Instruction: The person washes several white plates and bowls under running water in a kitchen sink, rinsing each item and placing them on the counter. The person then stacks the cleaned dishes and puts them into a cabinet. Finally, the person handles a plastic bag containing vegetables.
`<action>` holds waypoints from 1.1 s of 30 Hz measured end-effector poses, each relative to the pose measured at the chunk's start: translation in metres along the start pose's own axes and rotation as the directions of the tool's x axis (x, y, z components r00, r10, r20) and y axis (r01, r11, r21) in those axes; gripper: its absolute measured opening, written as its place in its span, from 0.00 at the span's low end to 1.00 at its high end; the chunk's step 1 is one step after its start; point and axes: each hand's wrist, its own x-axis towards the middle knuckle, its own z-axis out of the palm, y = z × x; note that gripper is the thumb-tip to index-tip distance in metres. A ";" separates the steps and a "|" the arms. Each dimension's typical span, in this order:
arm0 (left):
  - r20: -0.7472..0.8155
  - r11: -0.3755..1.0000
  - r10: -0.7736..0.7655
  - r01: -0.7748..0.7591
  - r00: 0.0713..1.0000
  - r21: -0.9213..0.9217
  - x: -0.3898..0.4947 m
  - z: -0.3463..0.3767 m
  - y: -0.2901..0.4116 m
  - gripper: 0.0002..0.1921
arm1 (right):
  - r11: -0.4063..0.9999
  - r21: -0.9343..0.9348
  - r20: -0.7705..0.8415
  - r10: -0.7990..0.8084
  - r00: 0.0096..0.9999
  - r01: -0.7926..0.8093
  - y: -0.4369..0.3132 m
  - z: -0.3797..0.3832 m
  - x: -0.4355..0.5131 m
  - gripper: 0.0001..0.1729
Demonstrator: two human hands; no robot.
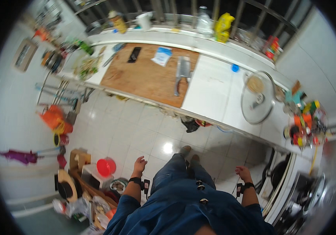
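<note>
My left hand (140,164) hangs at my side above the tiled floor, fingers apart and holding nothing. On the other side my right hand (243,172) is likewise empty, its fingers spread. Both wrists wear black straps with small devices. Before me on the white counter lies a wooden cutting board (144,76). A cleaver (182,70), a blue and white packet (162,56) and a black phone-like object (134,55) rest on it. Cut vegetables (88,68) lie left of the board. A glass lid (257,110) lies on the counter at the right.
Bottles and jars (306,129) crowd the counter's right end, near a stove (294,199). A red bucket (106,167), cardboard box (78,161) and bags stand at the lower left. A black bag (190,124) shows under the counter. Window bars run behind the sill.
</note>
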 end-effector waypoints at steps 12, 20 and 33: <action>-0.237 0.984 -0.106 0.136 0.966 0.113 -0.120 -0.056 -0.126 0.22 | 0.979 -0.129 0.211 -0.131 0.969 0.160 -0.109 0.070 0.075 0.18; 0.240 0.945 -0.148 0.209 0.959 -0.251 0.015 -0.151 -0.101 0.18 | 0.771 -0.561 0.013 -0.355 0.935 0.301 -0.069 0.134 0.029 0.19; 0.435 0.992 0.034 0.023 0.900 -0.124 0.232 -0.117 -0.001 0.18 | 0.975 -0.021 -0.425 0.192 0.885 -0.221 0.030 0.199 -0.164 0.21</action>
